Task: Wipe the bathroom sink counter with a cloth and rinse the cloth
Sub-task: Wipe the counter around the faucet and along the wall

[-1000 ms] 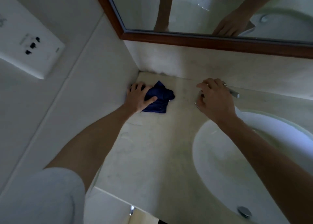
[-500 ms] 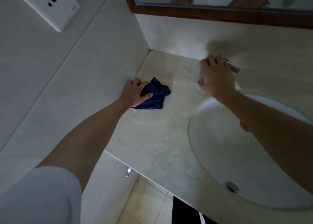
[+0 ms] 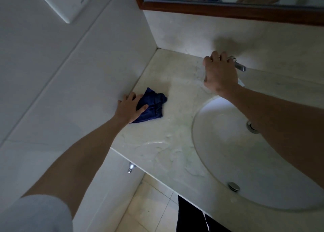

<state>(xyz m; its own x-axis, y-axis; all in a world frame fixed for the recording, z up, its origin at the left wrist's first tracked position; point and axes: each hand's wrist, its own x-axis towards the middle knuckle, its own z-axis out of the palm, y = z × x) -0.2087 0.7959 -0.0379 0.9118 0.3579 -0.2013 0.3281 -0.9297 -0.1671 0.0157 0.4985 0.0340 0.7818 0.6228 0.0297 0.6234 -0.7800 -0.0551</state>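
Cloth (image 3: 152,105) on counter (image 3: 168,149), under left hand (image 3: 128,109) fingers (image 3: 142,107).

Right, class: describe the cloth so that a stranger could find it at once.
Start at the counter left of the sink, where it meets the side wall. There the left hand presses a crumpled cloth flat. It is the only dark blue thing on the pale stone.

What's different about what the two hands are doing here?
The left hand lies flat with fingers spread, pressing the blue cloth onto the counter beside the side wall; the right hand is curled around the metal faucet near the back wall. The left hand sits nearer the counter's front edge, the right farther back, behind the sink. Both are bare.
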